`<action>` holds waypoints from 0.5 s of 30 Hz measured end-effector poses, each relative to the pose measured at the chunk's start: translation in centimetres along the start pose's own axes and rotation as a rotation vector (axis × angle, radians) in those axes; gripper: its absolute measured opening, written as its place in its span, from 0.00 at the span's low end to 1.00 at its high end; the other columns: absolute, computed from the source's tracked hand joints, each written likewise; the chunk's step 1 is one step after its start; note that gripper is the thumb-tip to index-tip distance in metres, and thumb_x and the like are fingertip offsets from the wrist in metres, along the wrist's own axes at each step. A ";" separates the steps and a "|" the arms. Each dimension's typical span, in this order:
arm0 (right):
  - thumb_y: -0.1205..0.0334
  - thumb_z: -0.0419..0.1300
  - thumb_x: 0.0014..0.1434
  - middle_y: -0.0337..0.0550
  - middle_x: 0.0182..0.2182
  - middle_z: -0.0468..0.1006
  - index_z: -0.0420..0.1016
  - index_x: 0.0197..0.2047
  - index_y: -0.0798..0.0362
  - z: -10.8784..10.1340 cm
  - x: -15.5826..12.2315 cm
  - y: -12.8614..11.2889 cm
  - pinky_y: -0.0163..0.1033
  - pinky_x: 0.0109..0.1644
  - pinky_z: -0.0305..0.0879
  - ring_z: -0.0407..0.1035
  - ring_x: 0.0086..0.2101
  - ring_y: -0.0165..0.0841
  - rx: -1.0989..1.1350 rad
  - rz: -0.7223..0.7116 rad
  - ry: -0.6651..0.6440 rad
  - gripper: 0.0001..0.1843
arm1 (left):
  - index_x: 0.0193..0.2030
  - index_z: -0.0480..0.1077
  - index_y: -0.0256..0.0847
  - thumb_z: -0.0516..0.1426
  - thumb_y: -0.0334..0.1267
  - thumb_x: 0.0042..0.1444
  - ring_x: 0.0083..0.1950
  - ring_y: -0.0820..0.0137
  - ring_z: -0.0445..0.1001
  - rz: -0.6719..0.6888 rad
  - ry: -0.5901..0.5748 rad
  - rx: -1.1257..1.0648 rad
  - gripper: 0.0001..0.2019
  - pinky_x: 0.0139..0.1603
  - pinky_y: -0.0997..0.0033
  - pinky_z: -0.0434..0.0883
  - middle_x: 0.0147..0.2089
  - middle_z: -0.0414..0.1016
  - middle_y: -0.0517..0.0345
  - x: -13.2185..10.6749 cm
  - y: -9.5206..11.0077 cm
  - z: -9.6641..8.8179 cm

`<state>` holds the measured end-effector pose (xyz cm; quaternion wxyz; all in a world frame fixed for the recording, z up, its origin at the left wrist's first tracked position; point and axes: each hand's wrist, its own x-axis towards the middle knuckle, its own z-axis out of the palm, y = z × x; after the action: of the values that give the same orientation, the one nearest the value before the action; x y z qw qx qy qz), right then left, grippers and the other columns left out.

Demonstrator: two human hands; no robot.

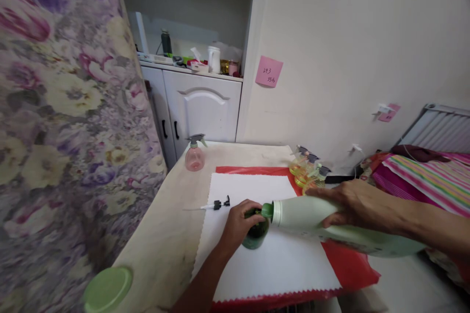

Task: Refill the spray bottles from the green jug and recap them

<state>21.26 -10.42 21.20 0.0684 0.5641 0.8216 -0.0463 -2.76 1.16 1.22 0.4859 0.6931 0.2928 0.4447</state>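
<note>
My left hand is wrapped round the upper part of a dark green bottle, which stands on a white sheet with scalloped edges. In my right hand is a large pale green jug, tipped on its side so that its green spout meets the mouth of the bottle. Whether liquid is flowing cannot be made out. A black pump head with a clear tube lies left of the bottle. The jug's far end reaches past the table's right side, partly behind my forearm.
A pink spray bottle stands at the back left of the table. Several yellow spray bottles cluster at the back right. A round green lid lies front left. A floral curtain hangs at left; a bed is at right.
</note>
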 end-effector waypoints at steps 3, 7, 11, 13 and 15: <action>0.35 0.51 0.58 0.46 0.28 0.80 0.67 0.57 0.48 0.1 0.1 0.1 0.36 0.29 0.58 0.75 0.27 0.39 0.001 -0.002 -0.002 0.33 | 0.34 0.77 0.43 0.63 0.30 0.45 0.41 0.66 0.74 0.001 -0.003 0.001 0.08 0.43 0.70 0.67 0.36 0.76 0.58 0.0 0.0 0.0; 0.35 0.52 0.58 0.46 0.28 0.80 0.67 0.58 0.48 0.2 0.2 0.2 0.37 0.29 0.58 0.75 0.27 0.40 0.001 -0.002 0.007 0.33 | 0.34 0.77 0.43 0.63 0.31 0.45 0.41 0.65 0.74 0.002 -0.004 0.004 0.08 0.44 0.69 0.67 0.36 0.76 0.58 0.0 0.0 0.0; 0.37 0.53 0.59 0.47 0.28 0.81 0.68 0.57 0.48 0.1 0.1 0.1 0.37 0.29 0.60 0.75 0.28 0.40 0.006 0.001 0.016 0.31 | 0.35 0.77 0.43 0.62 0.31 0.46 0.41 0.65 0.74 0.005 -0.004 0.005 0.08 0.44 0.69 0.67 0.37 0.76 0.58 -0.1 0.1 0.0; 0.37 0.53 0.59 0.46 0.28 0.81 0.68 0.57 0.48 0.1 0.0 0.1 0.37 0.29 0.61 0.75 0.27 0.39 0.003 -0.010 0.025 0.31 | 0.35 0.77 0.43 0.62 0.31 0.46 0.41 0.65 0.74 0.006 -0.002 0.005 0.08 0.44 0.69 0.67 0.36 0.77 0.58 -0.1 0.1 0.0; 0.38 0.53 0.59 0.45 0.27 0.80 0.69 0.57 0.48 0.2 0.0 0.2 0.36 0.28 0.61 0.75 0.27 0.38 -0.002 -0.018 0.040 0.30 | 0.35 0.77 0.43 0.62 0.31 0.46 0.41 0.65 0.74 0.007 0.001 0.005 0.08 0.44 0.69 0.67 0.36 0.77 0.58 -0.1 0.0 0.0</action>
<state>21.45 -10.36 21.00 0.0520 0.5573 0.8280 -0.0349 -2.77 1.10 1.23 0.4827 0.6949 0.2918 0.4460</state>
